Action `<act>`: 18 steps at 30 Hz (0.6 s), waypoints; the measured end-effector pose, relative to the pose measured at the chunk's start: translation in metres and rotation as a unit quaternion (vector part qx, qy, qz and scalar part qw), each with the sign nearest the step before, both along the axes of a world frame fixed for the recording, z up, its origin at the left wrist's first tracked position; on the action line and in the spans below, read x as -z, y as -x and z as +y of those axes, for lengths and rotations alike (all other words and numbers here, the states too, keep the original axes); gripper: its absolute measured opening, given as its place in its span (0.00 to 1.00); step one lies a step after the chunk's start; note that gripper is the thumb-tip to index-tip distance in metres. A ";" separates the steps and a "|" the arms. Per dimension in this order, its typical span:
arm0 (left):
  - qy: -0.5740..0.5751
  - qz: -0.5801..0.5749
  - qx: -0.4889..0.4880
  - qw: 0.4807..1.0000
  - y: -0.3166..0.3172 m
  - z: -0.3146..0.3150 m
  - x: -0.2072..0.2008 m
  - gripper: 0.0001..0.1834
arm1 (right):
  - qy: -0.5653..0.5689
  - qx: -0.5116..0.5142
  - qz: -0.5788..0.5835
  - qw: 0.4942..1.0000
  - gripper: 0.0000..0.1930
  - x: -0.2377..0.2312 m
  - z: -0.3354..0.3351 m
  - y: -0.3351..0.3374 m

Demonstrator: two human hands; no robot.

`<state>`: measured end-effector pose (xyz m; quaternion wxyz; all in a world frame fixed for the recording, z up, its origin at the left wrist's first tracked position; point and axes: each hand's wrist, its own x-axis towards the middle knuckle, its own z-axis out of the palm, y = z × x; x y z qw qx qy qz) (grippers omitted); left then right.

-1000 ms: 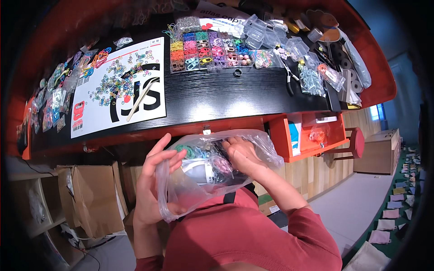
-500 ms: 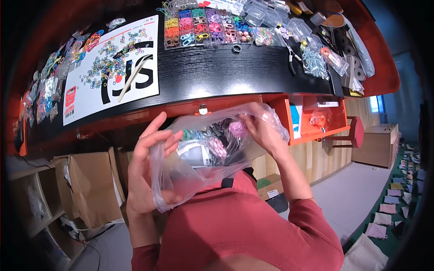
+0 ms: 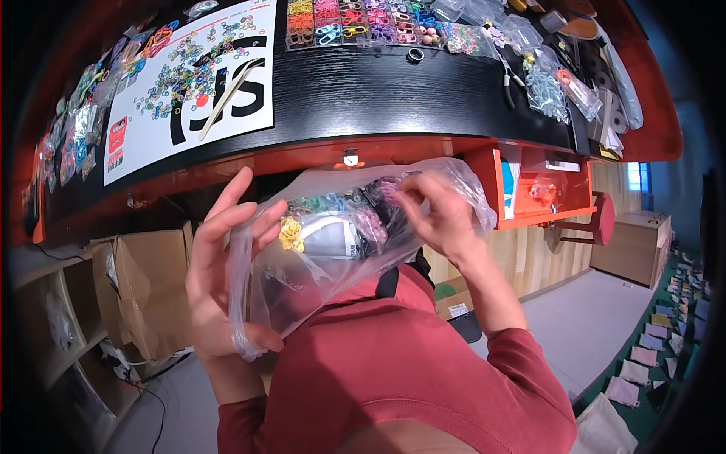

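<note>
A clear plastic bag (image 3: 302, 291) hangs in front of my body, just below the desk edge. My left hand (image 3: 219, 265) holds the bag's left side, with the plastic across the palm and thumb and the other fingers spread. My right hand (image 3: 442, 216) reaches over the bag's opening on the right, its fingertips closed at a small purple bundle (image 3: 389, 191). Inside the bag are a yellow bundle (image 3: 291, 234), a pale pink bundle (image 3: 370, 225), a white packet (image 3: 327, 236), and green and dark pieces partly blurred by the plastic.
On the black desk (image 3: 340, 91), a white sheet (image 3: 159, 144) bears scattered small coloured rings and a pale stick (image 3: 227, 100). A sectioned box (image 3: 355, 23) of coloured clips stands behind. Pliers (image 3: 508, 83) lie right. An open orange drawer (image 3: 546, 219) juts out near my right hand.
My left hand has moved left and the bag's opening is spread wider. The yellow bundle now shows inside. My right hand stays at the purple bundle, and the whole view has shifted slightly.
</note>
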<state>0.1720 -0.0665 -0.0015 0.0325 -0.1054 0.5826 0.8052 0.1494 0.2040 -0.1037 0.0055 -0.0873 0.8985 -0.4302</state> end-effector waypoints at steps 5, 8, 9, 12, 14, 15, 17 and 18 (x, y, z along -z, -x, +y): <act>0.025 0.053 0.030 0.998 -0.002 -0.012 0.014 0.73 | -0.199 -0.126 -0.076 0.969 0.18 0.034 -0.028 -0.019; 0.058 0.097 0.056 0.992 -0.002 -0.021 0.018 0.73 | -0.194 -0.142 -0.113 0.964 0.21 0.042 -0.023 -0.018; 0.076 0.111 0.076 0.988 -0.003 -0.023 0.019 0.73 | -0.168 -0.132 -0.142 0.967 0.24 0.042 -0.017 -0.015; 0.067 0.101 0.070 0.990 -0.006 -0.023 0.020 0.72 | -0.086 -0.079 -0.258 0.959 0.29 0.021 -0.003 -0.004; 0.065 0.104 0.067 0.990 -0.005 -0.021 0.020 0.72 | -0.011 -0.001 -0.369 0.929 0.29 0.006 0.000 -0.001; 0.064 0.107 0.066 0.990 -0.005 -0.019 0.019 0.71 | -0.012 -0.001 -0.370 0.929 0.29 0.000 0.001 -0.001; 0.070 0.114 0.059 0.989 -0.007 -0.016 0.019 0.71 | 0.010 0.055 -0.386 0.921 0.31 -0.005 0.002 -0.001; 0.078 0.124 0.054 0.988 -0.007 -0.015 0.020 0.70 | 0.048 0.030 -0.324 0.944 0.28 0.007 0.003 -0.004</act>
